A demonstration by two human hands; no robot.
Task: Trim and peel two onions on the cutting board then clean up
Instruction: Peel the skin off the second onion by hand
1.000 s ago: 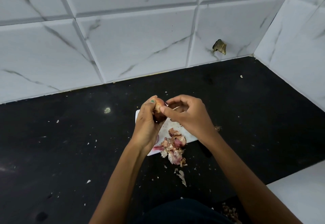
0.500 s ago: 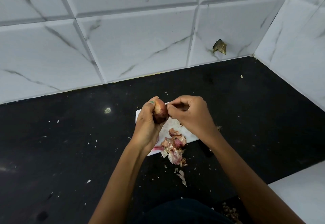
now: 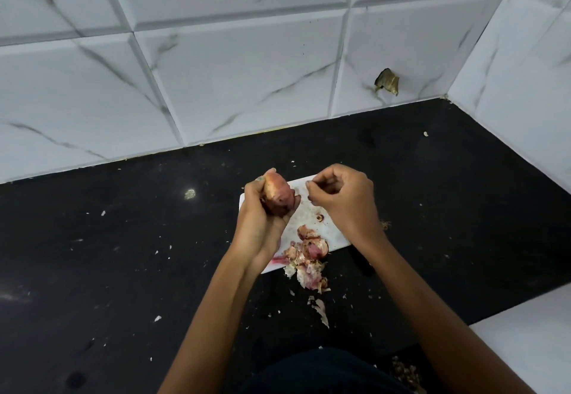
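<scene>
The onion [image 3: 278,197] is held above the far left corner of the board [image 3: 309,217], gripped in the curled fingers of the left hand [image 3: 262,220]. The right hand [image 3: 343,199] hovers just beside it, apart, fingers curled with thumb and forefinger pressed together; whether they pinch a scrap I cannot tell. Peels [image 3: 309,257] lie heaped on the board's near edge, spilling onto the black counter [image 3: 123,254].
</scene>
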